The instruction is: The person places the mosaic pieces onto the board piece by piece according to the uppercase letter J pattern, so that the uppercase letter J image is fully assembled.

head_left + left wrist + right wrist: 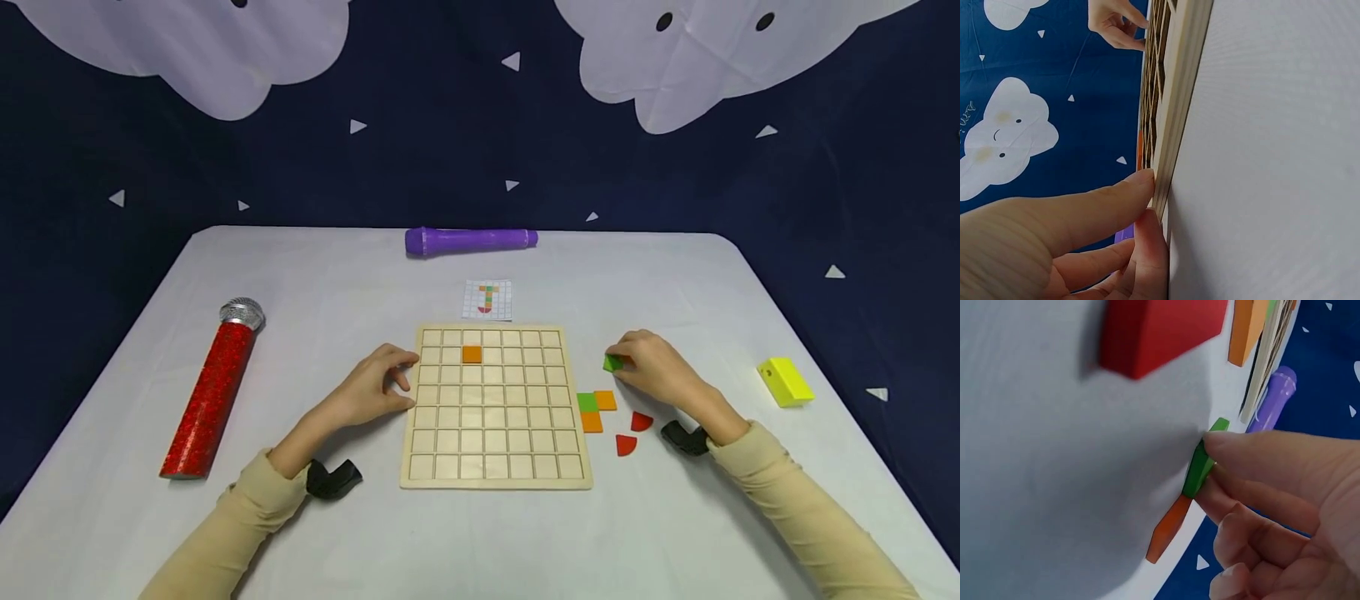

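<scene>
right hand (656, 365) pinches green tile (612, 363) | left hand (369, 388), fingers loose, touches board (492, 418) | likely step: pickup (orange tile (472, 355) already set) | next calls for careful carry

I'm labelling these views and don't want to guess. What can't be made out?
- Orange piece beside the pinched green piece: in the head view, the right hand hides it.
- Purple microphone: in the left wrist view, mostly hidden behind the left hand.
- Near red piece: in the right wrist view, cut off by the top edge.
- Yellow block's markings: head view, too small.
</scene>
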`<state>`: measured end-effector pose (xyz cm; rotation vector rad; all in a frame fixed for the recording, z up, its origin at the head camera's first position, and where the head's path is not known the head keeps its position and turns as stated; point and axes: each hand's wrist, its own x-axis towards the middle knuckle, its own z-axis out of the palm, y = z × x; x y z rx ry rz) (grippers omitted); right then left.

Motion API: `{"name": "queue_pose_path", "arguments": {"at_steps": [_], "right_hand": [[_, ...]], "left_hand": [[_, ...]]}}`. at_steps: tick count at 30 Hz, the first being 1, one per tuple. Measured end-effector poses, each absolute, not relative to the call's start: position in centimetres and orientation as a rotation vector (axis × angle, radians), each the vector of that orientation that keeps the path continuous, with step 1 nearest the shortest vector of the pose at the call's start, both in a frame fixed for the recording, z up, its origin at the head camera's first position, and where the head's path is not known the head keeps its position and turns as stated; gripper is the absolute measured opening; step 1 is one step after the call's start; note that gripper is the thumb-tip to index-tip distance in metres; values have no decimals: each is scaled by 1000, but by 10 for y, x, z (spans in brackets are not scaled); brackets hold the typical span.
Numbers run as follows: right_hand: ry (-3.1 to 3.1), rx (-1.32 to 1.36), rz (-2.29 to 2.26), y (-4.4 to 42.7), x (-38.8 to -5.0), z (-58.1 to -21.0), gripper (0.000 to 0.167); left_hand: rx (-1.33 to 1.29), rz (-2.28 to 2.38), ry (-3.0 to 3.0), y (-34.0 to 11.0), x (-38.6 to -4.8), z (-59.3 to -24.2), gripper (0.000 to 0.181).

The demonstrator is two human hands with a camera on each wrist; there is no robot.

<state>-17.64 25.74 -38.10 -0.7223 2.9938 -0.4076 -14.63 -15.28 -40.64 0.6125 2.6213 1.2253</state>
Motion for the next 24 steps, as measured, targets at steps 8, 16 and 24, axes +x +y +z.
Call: {"name": "queue_pose_path", "arguments": {"at_steps": [8, 16, 24], "right_hand": [[3058, -816, -361, 250, -177, -380, 23], [3058, -938, -326, 224, -180, -370, 24], [3020, -1049, -361, 195, -187, -367, 25]], "left_hand": [[592, 1200, 2618, -153, -145, -406, 61], [556, 1206, 2607, -153, -145, -406, 62], [571, 1194, 2611, -153, -145, -406, 62]]}}
